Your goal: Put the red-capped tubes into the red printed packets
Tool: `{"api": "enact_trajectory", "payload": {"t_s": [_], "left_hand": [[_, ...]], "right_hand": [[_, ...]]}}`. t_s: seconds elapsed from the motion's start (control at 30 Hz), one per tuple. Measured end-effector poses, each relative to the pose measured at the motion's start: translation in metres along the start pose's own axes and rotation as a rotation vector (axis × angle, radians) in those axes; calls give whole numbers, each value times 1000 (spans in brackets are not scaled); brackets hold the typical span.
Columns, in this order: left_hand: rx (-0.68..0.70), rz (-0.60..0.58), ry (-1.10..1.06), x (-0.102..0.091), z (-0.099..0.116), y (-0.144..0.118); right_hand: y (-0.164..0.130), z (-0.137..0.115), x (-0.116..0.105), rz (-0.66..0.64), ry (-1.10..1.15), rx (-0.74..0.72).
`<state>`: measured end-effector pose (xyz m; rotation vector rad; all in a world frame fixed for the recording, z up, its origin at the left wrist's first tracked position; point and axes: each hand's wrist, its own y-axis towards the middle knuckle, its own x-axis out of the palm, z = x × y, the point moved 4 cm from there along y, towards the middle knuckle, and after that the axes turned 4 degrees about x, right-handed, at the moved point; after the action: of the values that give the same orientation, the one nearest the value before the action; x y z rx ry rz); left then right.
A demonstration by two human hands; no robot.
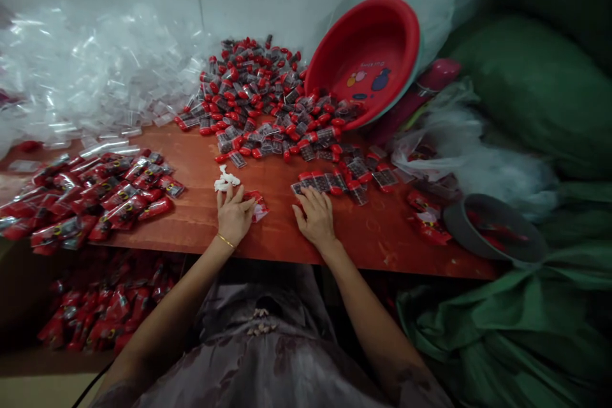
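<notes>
Red tabletop (201,204), near edge: left hand (234,213) lies loosely closed on a small packet (258,204), while right hand (315,217), open flat, touches loose red-capped pieces (325,182). Looks mid-bagging; next needs one piece pinched.

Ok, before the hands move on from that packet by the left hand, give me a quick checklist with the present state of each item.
1. Left hand on the red packet: ok, fingers rest at its edge; a firm grip cannot be told.
2. Right hand within reach of loose pieces: ok, fingertips touch the nearest row.
3. Supply pile stocked: ok, many red-capped pieces spill from the tipped red basin.
4. Packed packets kept apart: ok, heaped at the left of the table.
5. Empty clear bags at hand: ok, heaped at the back left.
6. Small white item above the left hand: cannot tell what it is.
</notes>
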<state>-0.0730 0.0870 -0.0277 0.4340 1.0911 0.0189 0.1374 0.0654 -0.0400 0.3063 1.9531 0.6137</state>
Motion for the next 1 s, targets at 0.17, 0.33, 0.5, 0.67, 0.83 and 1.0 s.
{"api": "enact_trajectory", "payload": {"t_s": [0.17, 0.33, 0.5, 0.67, 0.83, 1.0], "left_hand": [[-89, 147, -139, -18, 12, 1], [-81, 105, -308, -26, 35, -1], [-226, 125, -572, -28, 38, -11], [-577, -107, -1140, -7, 40, -18], [-699, -3, -1338, 4, 41, -17], [-523, 66, -1139, -1, 36, -18]], "right_hand": [[-5, -39, -8, -2, 404, 222], [7, -70, 9, -105, 963, 458], [12, -63, 3, 13, 941, 535], [2, -58, -6, 39, 892, 544], [-3, -60, -5, 41, 900, 527], [-4, -64, 0, 2, 919, 511]]}}
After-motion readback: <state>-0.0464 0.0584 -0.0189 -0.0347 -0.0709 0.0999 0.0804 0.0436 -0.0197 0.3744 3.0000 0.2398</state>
